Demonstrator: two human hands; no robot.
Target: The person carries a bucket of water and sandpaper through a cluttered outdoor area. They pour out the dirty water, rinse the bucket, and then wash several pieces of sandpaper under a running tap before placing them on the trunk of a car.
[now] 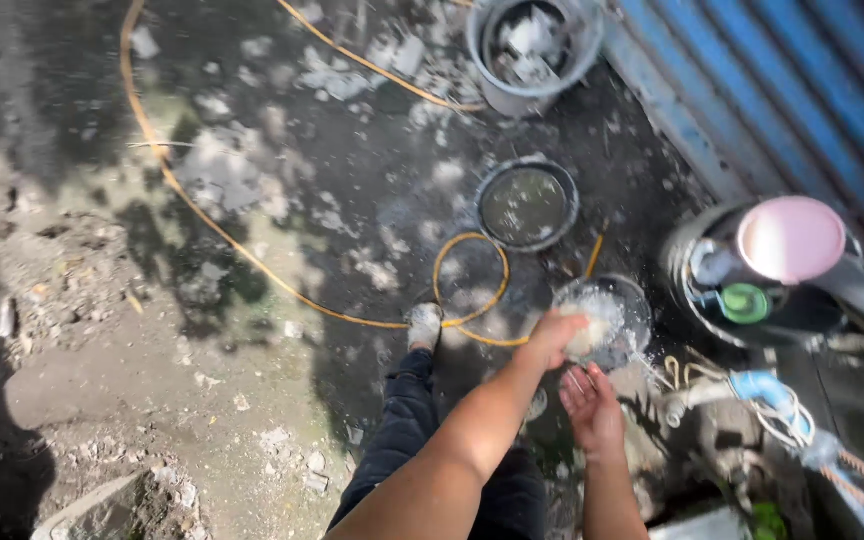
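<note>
My left hand reaches forward and is closed on a pale, wet white lump. It holds the lump over a small round metal bowl, where water splashes. Just below it, my right hand is spread with the palm up and holds nothing. Both hands hover close to a pale pipe with a blue fitting. My dark-trousered leg and light shoe stand to the left of the hands.
A yellow hose loops over the dirt ground. A dark basin of water sits ahead, with a grey bucket of white rubble beyond it. At right are a blue corrugated wall and a dark container with a pink lid.
</note>
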